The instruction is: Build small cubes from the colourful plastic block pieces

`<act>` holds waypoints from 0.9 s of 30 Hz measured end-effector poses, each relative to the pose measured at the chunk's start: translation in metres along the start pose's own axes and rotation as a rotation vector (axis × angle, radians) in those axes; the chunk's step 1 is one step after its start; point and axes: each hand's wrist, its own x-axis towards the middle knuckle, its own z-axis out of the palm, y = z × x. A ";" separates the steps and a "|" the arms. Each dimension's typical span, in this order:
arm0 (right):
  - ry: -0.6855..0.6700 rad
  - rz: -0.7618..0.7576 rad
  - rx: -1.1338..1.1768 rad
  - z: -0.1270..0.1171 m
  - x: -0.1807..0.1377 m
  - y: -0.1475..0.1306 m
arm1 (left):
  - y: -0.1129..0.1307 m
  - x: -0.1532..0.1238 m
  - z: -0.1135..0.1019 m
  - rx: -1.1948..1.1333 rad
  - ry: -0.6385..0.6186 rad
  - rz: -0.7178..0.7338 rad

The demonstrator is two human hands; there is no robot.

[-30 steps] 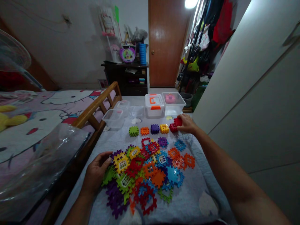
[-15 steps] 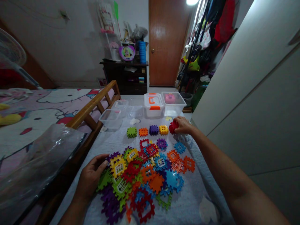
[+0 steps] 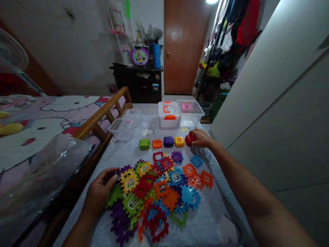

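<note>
Across the upper centre stand a clear open tub [image 3: 120, 132], a white-lidded box [image 3: 167, 124] with orange clasps, and an open clear box [image 3: 190, 120], something pink [image 3: 186, 106] in or behind it. Below, a wooden rail [image 3: 102, 109] borders the left; the left hand [image 3: 99, 190] curves at the colourful pile's [image 3: 169, 199] left edge, its grip unclear; the right hand [image 3: 202, 138] has fingers clamped on red blocks [image 3: 189, 140] ending the central row [image 3: 168, 141]; blue cloth [image 3: 205, 212] shows lower right, before a pale cabinet [image 3: 277, 137].
</note>
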 end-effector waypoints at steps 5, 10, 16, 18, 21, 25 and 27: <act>0.069 0.024 0.067 -0.005 -0.012 -0.001 | 0.000 0.000 0.000 0.019 0.000 0.013; 0.222 -0.081 0.209 -0.010 -0.056 -0.023 | -0.003 -0.001 0.001 0.018 -0.009 0.050; 0.195 -0.350 0.365 0.013 -0.130 -0.092 | -0.003 -0.002 0.003 -0.002 -0.006 0.085; 0.180 -0.413 0.387 0.021 -0.150 -0.116 | -0.002 -0.003 0.004 -0.011 -0.011 0.092; 0.144 -0.499 0.405 0.026 -0.170 -0.144 | -0.002 -0.003 0.005 -0.025 -0.008 0.107; 0.091 -0.545 0.380 0.026 -0.182 -0.168 | -0.001 -0.003 0.006 -0.029 0.003 0.112; 0.090 -0.550 0.344 0.028 -0.184 -0.177 | 0.000 -0.003 0.006 -0.025 0.008 0.118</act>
